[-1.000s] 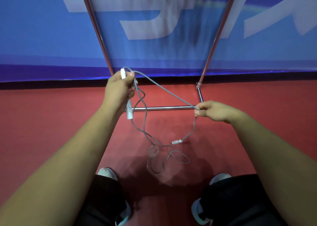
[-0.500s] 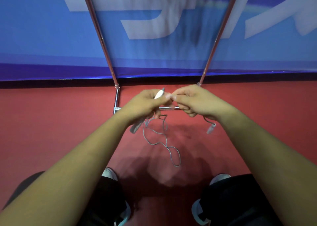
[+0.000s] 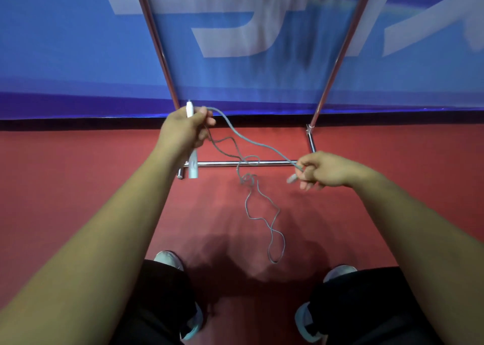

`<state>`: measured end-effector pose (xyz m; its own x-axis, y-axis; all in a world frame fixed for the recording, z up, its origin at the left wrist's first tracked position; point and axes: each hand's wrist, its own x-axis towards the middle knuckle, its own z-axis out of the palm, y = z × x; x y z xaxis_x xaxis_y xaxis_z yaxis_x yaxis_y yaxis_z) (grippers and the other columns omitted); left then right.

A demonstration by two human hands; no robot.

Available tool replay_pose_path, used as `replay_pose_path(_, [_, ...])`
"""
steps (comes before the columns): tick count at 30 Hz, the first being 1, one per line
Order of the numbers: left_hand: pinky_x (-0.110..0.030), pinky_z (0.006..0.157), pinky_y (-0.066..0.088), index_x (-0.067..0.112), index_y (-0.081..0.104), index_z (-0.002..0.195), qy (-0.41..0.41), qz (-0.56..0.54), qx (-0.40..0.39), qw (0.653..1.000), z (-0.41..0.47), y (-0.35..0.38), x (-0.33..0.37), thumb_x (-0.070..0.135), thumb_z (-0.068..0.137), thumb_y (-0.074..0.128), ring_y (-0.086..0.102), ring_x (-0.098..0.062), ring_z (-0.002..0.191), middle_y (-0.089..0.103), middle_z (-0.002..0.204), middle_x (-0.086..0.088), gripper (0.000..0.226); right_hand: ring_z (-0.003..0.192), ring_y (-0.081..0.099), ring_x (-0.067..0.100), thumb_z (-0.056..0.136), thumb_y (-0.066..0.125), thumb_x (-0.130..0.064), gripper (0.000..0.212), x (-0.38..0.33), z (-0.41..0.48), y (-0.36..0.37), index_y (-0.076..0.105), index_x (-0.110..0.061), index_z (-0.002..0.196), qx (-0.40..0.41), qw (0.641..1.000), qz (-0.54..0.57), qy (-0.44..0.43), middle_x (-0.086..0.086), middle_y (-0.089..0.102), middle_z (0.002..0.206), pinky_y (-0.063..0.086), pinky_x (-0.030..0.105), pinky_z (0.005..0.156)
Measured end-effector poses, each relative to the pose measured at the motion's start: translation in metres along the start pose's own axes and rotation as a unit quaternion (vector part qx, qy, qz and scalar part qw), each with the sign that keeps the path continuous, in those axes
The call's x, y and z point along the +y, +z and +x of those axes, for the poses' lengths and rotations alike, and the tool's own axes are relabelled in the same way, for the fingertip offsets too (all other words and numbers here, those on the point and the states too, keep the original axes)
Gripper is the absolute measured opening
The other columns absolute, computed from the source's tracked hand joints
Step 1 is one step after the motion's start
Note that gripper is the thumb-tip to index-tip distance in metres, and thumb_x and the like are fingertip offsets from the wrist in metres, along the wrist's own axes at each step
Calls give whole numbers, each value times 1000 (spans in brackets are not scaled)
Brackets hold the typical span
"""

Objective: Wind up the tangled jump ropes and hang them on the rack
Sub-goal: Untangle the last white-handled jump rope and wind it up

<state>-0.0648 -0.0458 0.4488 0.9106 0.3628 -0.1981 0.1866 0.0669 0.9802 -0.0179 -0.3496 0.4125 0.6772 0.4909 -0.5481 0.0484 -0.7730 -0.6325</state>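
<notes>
jump rope [image 3: 251, 140] | left hand [image 3: 183, 132] high, fist round handle [image 3: 193, 165] | right hand [image 3: 327, 170] lower, pinching it (arms apart)

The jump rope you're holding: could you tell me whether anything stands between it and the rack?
Nothing visible does. The jump rope stretches between the left hand and right hand, in front of the rack, with only air between. Its slack carries a tangle; the rack's top is out of view.
</notes>
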Motion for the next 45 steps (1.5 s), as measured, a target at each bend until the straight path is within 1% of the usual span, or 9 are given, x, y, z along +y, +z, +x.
replay_pose_path(5, [-36, 78, 46, -7, 62, 99, 29, 434, 53, 899, 2, 1, -20, 25, 104, 50, 63, -34, 91, 64, 95, -28, 34, 45, 40, 14, 103, 50, -12, 28, -24, -1, -2, 62, -3, 79, 69, 994, 52, -60, -2, 51, 50, 36, 22, 42])
replay_pose_path(9, [-31, 61, 57, 0, 59, 96, -85, 189, -118, 971, -20, 21, -15, 24, 107, 44, 65, -20, 56, 65, 71, -16, 30, 38, 23, 12, 103, 47, -12, 30, -51, -10, 9, 57, -3, 77, -9, 962, 266, -67, 0, 33, 46, 17, 21, 41])
replay_pose_path(13, [-43, 94, 54, 5, 60, 114, -155, 71, -303, 938, -47, 41, -21, 29, 106, 43, 69, -36, 106, 74, 103, -21, 31, 31, 23, 9, 102, 43, -14, 26, -73, -13, 12, 52, -7, 78, -55, 874, 483, -31, -2, 32, 42, 10, 24, 42])
replay_pose_path(16, [-40, 78, 59, 2, 56, 108, -172, 14, -346, 922, -59, 49, -20, 27, 105, 44, 71, -36, 86, 71, 85, -16, 28, 31, 27, 8, 103, 41, -15, 26, -75, -10, 11, 49, -8, 80, -27, 817, 576, -9, -3, 34, 43, 19, 20, 35])
replay_pose_path(21, [-25, 48, 38, 6, 49, 107, -114, 39, -390, 913, -59, 52, -19, 23, 106, 43, 44, -15, 49, 44, 71, -5, 18, 68, 61, 8, 94, 66, -29, 18, -59, -6, 11, 65, -15, 107, 189, 947, 244, -85, -2, 66, 83, 47, 22, 62])
replay_pose_path(24, [-26, 49, 36, 6, 48, 100, -130, 18, -397, 909, -60, 51, -15, 27, 106, 44, 41, -15, 49, 45, 67, -3, 22, 101, 61, 13, 103, 51, -26, 25, -56, -5, 13, 67, -17, 119, 67, 941, 297, -145, 4, 68, 113, 47, 27, 94])
replay_pose_path(28, [-26, 50, 39, 1, 54, 100, -134, 16, -400, 906, -59, 53, -13, 28, 103, 47, 42, -16, 51, 54, 67, -4, 27, 70, 59, 22, 102, 49, -28, 38, -54, -5, 6, 67, 2, 87, 49, 948, 275, -151, 9, 54, 69, 52, 34, 76])
replay_pose_path(37, [-30, 55, 53, 25, 52, 124, -146, 49, -439, 885, -59, 44, -19, 25, 96, 62, 64, -28, 60, 67, 91, -20, 30, 56, 44, 17, 96, 60, -12, 23, -42, -13, -24, 65, -12, 73, 92, 945, 260, -174, 5, 53, 57, 38, 20, 51])
replay_pose_path(45, [-26, 54, 44, 2, 57, 110, -139, 0, -414, 900, -58, 51, -28, 21, 91, 58, 53, -20, 58, 63, 78, -11, 27, 50, 41, 8, 91, 71, -17, 8, -46, -19, -28, 73, -12, 85, 215, 942, 186, -181, -4, 52, 52, 33, 19, 50])
